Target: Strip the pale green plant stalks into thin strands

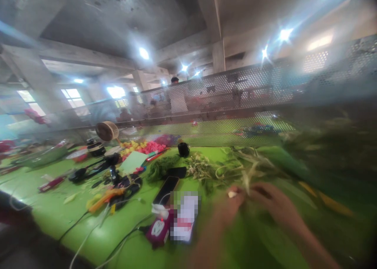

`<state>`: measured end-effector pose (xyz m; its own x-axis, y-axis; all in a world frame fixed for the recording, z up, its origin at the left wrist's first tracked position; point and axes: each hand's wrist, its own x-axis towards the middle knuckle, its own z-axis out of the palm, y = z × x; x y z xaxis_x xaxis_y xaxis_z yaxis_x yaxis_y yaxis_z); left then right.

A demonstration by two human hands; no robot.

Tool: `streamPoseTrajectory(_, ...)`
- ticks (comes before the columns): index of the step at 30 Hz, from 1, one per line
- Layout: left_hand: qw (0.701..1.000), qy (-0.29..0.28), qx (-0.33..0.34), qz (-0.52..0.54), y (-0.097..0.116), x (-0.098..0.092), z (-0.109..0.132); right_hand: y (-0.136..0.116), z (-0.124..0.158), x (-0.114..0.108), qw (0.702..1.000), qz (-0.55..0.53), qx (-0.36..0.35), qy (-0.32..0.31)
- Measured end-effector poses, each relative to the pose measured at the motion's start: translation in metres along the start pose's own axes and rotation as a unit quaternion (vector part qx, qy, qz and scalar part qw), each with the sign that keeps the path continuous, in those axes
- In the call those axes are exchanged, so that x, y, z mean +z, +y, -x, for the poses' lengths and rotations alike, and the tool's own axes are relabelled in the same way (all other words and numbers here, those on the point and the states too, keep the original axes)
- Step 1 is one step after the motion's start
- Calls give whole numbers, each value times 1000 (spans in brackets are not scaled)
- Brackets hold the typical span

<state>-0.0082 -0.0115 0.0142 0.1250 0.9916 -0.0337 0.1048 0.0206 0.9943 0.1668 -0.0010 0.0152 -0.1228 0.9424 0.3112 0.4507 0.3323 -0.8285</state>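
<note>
My left hand (228, 204) and my right hand (275, 206) meet over the green table (132, 245), low and right of centre. Both are smeared by motion. The left hand's fingers are pinched together near a small pale piece at its fingertips. My right hand curls beside it, touching thin pale green stems (247, 174) that rise from the heap of artificial greenery (212, 167) just behind. What either hand holds is too blurred to make out.
A black phone (166, 189), a maroon box (160, 229) and white cables lie left of my hands. Pliers and tools (114, 190), pink and yellow flowers (144, 146) and a tape roll (183, 149) sit further back. A perforated metal screen (235, 88) divides the table; people work behind it.
</note>
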Motion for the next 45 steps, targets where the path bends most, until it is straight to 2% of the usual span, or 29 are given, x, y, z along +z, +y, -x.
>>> streamPoseTrajectory(2,999,-31,19,-11,0,4,3,-3,1,0,1000,-6,12,14)
streamPoseTrajectory(6,998,-45,30,-35,-1,8,7,-10,5,2,998,-16,48,38)
streamPoseTrajectory(10,994,-90,36,-47,2,10,10,-14,7,3,997,-17,32,69)
streamPoseTrajectory(12,993,-99,43,-41,4,10,10,-16,7,2,997,-26,36,66)
streamPoseTrajectory(14,995,-82,47,-25,5,10,10,-18,6,1,996,-54,52,50)
streamPoseTrajectory(18,998,-4,58,26,3,9,6,-20,6,4,988,-118,91,28)
streamPoseTrajectory(22,997,47,17,51,-4,9,1,-19,6,7,986,-122,110,7)
streamPoseTrajectory(26,996,57,-6,69,-8,10,0,-18,5,2,991,-107,69,41)
streamPoseTrajectory(33,993,92,61,33,-2,11,2,-17,12,5,993,-45,82,78)
streamPoseTrajectory(35,991,110,74,33,0,13,2,-16,14,7,993,-15,32,108)
streamPoseTrajectory(38,986,148,72,38,1,17,2,-17,16,9,981,40,-42,185)
streamPoseTrajectory(39,984,156,70,42,1,18,3,-17,16,10,981,41,-39,183)
streamPoseTrajectory(41,984,151,74,50,2,21,5,-19,17,14,992,4,7,123)
streamPoseTrajectory(43,988,125,81,49,3,24,7,-20,17,18,995,-53,56,57)
streamPoseTrajectory(45,992,91,79,47,5,26,10,-20,16,20,993,-86,74,39)
